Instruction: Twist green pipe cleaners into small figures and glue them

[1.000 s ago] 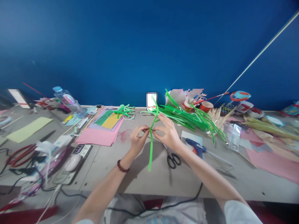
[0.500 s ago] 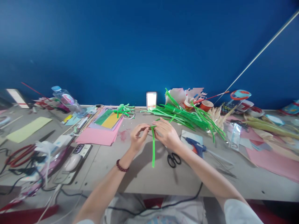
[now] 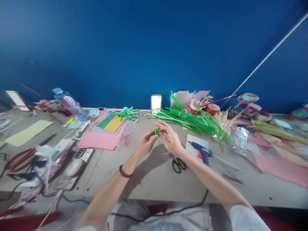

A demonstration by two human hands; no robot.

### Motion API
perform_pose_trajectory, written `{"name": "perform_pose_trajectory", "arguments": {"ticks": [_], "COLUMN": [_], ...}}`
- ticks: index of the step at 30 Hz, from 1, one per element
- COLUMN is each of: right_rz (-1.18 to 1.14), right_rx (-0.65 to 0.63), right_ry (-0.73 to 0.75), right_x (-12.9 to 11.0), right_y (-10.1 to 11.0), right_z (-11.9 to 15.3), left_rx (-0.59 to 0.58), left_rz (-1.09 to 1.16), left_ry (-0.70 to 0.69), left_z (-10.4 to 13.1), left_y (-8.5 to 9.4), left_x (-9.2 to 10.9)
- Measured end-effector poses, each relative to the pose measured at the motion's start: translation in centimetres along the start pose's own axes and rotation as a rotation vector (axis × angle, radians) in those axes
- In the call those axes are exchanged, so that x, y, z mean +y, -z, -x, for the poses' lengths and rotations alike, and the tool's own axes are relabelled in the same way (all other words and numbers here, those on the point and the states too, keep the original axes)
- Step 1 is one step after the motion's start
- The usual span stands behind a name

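Note:
A bent green pipe cleaner sits between my two hands above the middle of the table. My left hand pinches it from the left, with a short end poking out below the thumb. From the right, my right hand has its thumb and fingertips closed on the same piece; the fingers hide part of it. Black-handled scissors lie under my right wrist, their blades partly covered. Beyond my hands is a bundle of green pipe cleaners. Back left, a small twisted green figure rests near the paper packs.
A blue glue gun lies right of my right forearm. To the left are pink paper, a phone with a white mouse, and red-handled scissors. A lit phone stands against the blue wall.
The pipe cleaner's long end that hung straight down is now folded up among my fingers, with only short ends showing. My hands have turned slightly; the table things are unchanged.

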State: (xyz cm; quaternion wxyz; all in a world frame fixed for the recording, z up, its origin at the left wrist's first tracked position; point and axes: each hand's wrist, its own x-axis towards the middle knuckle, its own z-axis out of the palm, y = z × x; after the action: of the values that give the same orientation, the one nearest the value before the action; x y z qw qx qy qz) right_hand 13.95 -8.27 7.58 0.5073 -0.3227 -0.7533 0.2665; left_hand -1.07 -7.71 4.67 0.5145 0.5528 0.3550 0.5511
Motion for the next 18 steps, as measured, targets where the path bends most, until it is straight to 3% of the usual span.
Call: {"name": "perform_pose_trajectory", "arguments": {"ticks": [5, 10, 14, 18], "right_rz": [-0.334, -0.380, -0.243, -0.369], "right_rx": [0.027, -0.009, -0.048, -0.262], "right_ry": [-0.126, -0.317, -0.304, -0.394], "right_x": [0.7, 1.3, 0.8, 0.2], "right_y": [-1.5, -1.2, 0.4, 1.5], "right_z": [0.7, 0.4, -0.6, -1.1], "left_rx": [0.034, 0.085, 0.026, -0.083], "left_rz": [0.083, 0.089, 0.078, 0.138], "left_ry": [0.051, 0.140, 0.223, 0.275], "left_z": [0.0, -0.1, 0.0, 0.2], "left_y": [-0.5, -0.4, -0.2, -0.5], "left_x": [-0.1, 0.1, 0.3, 0.5]}}
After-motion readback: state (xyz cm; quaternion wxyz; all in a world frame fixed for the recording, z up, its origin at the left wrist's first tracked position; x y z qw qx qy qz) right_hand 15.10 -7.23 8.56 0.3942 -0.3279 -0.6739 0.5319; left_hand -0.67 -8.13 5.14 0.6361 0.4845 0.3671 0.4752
